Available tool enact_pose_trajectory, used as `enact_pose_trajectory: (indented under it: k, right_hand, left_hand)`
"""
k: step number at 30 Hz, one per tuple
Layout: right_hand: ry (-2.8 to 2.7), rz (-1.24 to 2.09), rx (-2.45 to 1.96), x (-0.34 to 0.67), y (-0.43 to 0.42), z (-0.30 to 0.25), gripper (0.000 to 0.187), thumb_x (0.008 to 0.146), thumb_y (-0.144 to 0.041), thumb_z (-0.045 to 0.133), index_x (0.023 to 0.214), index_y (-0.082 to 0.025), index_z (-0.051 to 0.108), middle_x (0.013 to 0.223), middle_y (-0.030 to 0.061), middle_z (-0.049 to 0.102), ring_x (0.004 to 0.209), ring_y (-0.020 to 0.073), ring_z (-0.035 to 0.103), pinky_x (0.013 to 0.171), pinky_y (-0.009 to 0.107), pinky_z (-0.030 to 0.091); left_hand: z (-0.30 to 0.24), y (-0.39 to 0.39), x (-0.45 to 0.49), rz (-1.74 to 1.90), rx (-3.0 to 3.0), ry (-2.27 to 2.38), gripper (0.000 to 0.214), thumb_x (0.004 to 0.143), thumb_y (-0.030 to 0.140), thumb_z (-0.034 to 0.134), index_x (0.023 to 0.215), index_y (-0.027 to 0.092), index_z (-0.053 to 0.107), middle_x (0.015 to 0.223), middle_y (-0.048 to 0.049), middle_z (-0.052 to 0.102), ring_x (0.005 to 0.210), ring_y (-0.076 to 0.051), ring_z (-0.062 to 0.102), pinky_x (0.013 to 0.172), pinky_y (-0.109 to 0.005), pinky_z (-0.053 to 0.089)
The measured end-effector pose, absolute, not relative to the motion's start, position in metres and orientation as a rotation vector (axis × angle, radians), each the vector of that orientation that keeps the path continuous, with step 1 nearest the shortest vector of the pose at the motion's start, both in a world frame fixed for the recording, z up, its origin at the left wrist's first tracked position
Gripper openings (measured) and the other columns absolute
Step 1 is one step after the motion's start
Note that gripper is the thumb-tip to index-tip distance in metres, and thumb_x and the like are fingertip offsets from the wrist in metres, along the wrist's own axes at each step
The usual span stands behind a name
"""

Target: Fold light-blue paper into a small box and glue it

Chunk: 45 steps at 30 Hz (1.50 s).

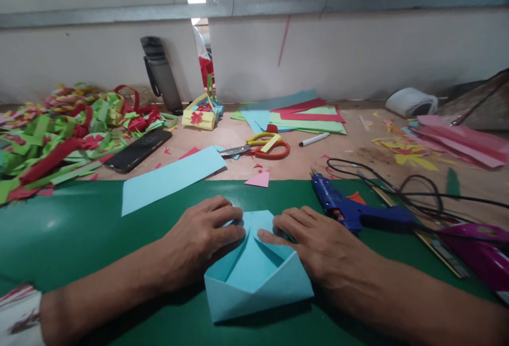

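A light blue sheet of paper, partly folded into a box-like shape (pixel 258 282), rests on the green mat in front of me. Its near side stands up as a folded wall, and the far end narrows to a flap between my hands. My left hand (pixel 209 226) pinches the far left edge of this paper between thumb and fingers. On the far right edge, my right hand (pixel 304 237) grips in the same way, thumb inside the fold. Beyond my left hand lies a flat light blue paper strip (pixel 173 179).
Scissors (pixel 258 146), a marker (pixel 314 139) and paper sheets (pixel 294 115) lie farther back. A blue glue gun (pixel 358 208) with a black cord is at right, near a purple object (pixel 477 253). Left are a phone (pixel 139 150), a bottle (pixel 162 78) and paper scraps (pixel 51 139).
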State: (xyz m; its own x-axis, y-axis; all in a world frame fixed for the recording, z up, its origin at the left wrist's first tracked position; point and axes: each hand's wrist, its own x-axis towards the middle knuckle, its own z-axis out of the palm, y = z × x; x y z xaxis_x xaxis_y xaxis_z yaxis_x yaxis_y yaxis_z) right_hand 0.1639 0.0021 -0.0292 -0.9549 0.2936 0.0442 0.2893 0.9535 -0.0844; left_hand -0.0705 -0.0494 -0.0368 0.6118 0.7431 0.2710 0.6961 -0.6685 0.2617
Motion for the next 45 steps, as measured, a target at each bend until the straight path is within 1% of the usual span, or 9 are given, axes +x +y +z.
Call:
enact_pose_trajectory:
  k: [4, 10, 14, 19, 27, 32, 37, 42, 45]
  right_hand:
    - [-3.083, 0.044, -0.451, 0.161, 0.002, -0.027, 0.023, 0.087, -0.021, 0.049, 0.109, -0.020, 0.052, 0.097, 0.0064, 0.055, 0.083, 0.0193, 0.047, 0.074, 0.035, 0.036]
    - [-3.102, -0.071, -0.423, 0.157, 0.003, -0.025, 0.031, 0.084, -0.025, 0.051, 0.114, -0.016, 0.049, 0.096, 0.0078, 0.054, 0.080, 0.0197, 0.046, 0.069, 0.035, 0.034]
    - [-3.030, -0.154, -0.398, 0.154, 0.007, -0.032, 0.032, 0.084, -0.025, 0.051, 0.114, -0.018, 0.049, 0.093, 0.0064, 0.054, 0.080, 0.0207, 0.045, 0.070, 0.036, 0.034]
    - [-3.005, -0.180, -0.432, 0.149, 0.010, -0.040, 0.033, 0.085, -0.024, 0.048, 0.118, -0.019, 0.047, 0.090, 0.0062, 0.055, 0.077, 0.0208, 0.046, 0.069, 0.036, 0.036]
    - [-3.024, -0.076, -0.482, 0.152, 0.016, -0.047, 0.050, 0.086, -0.023, 0.046, 0.135, -0.019, 0.033, 0.108, 0.0127, 0.054, 0.097, 0.0246, 0.049, 0.083, 0.042, 0.040]
    - [-3.019, 0.052, -0.490, 0.156, 0.019, -0.046, 0.040, 0.088, -0.023, 0.044, 0.128, -0.026, 0.041, 0.107, 0.0086, 0.054, 0.092, 0.0192, 0.051, 0.081, 0.037, 0.041]
    - [-3.011, 0.078, -0.462, 0.161, 0.020, -0.045, 0.034, 0.089, -0.023, 0.043, 0.122, -0.030, 0.047, 0.104, 0.0059, 0.055, 0.090, 0.0179, 0.051, 0.076, 0.033, 0.041]
    - [-3.024, 0.152, -0.477, 0.162, 0.018, -0.037, 0.027, 0.090, -0.024, 0.042, 0.115, -0.029, 0.051, 0.100, 0.0052, 0.054, 0.088, 0.0175, 0.048, 0.075, 0.032, 0.040]
    - [-3.042, 0.218, -0.468, 0.158, 0.016, -0.029, 0.019, 0.092, -0.025, 0.040, 0.104, -0.025, 0.054, 0.094, 0.0040, 0.052, 0.084, 0.0166, 0.046, 0.071, 0.030, 0.038]
  left_hand:
    - [-0.038, -0.050, -0.072, 0.536, 2.719, 1.219, 0.015, 0.091, 0.019, 0.044, 0.091, 0.018, 0.060, 0.100, -0.0063, 0.061, 0.089, -0.018, 0.049, 0.074, -0.032, 0.041]
    - [-0.034, -0.051, -0.070, 0.492, 2.763, 1.242, 0.020, 0.093, 0.023, 0.041, 0.098, 0.017, 0.058, 0.102, -0.0077, 0.060, 0.090, -0.019, 0.049, 0.076, -0.033, 0.042]
    - [-0.026, -0.052, -0.067, 0.343, 2.806, 1.250, 0.026, 0.095, 0.024, 0.034, 0.104, 0.015, 0.057, 0.103, -0.0100, 0.059, 0.091, -0.021, 0.048, 0.078, -0.036, 0.043]
    - [-0.038, -0.049, -0.070, 0.349, 2.874, 1.259, 0.025, 0.094, 0.025, 0.037, 0.111, 0.015, 0.053, 0.105, -0.0100, 0.056, 0.089, -0.020, 0.046, 0.078, -0.035, 0.042]
    - [-0.038, -0.050, -0.065, 0.195, 2.927, 1.403, 0.026, 0.092, 0.029, 0.040, 0.111, 0.016, 0.051, 0.107, -0.0106, 0.052, 0.087, -0.022, 0.043, 0.077, -0.036, 0.041]
    - [-0.043, -0.047, -0.070, 0.202, 2.966, 1.365, 0.027, 0.092, 0.029, 0.039, 0.114, 0.016, 0.050, 0.106, -0.0092, 0.053, 0.088, -0.022, 0.042, 0.076, -0.035, 0.039]
    - [-0.042, -0.044, -0.076, 0.315, 2.944, 1.289, 0.027, 0.090, 0.033, 0.043, 0.112, 0.020, 0.052, 0.104, -0.0087, 0.054, 0.085, -0.021, 0.044, 0.075, -0.035, 0.037]
    - [-0.019, -0.051, -0.072, 0.240, 2.811, 1.261, 0.030, 0.088, 0.034, 0.046, 0.114, 0.020, 0.054, 0.106, -0.0103, 0.054, 0.086, -0.021, 0.044, 0.075, -0.035, 0.038]
    - [-0.012, -0.052, -0.071, 0.188, 2.771, 1.251, 0.033, 0.086, 0.035, 0.049, 0.115, 0.021, 0.054, 0.109, -0.0107, 0.053, 0.088, -0.022, 0.044, 0.076, -0.036, 0.038]
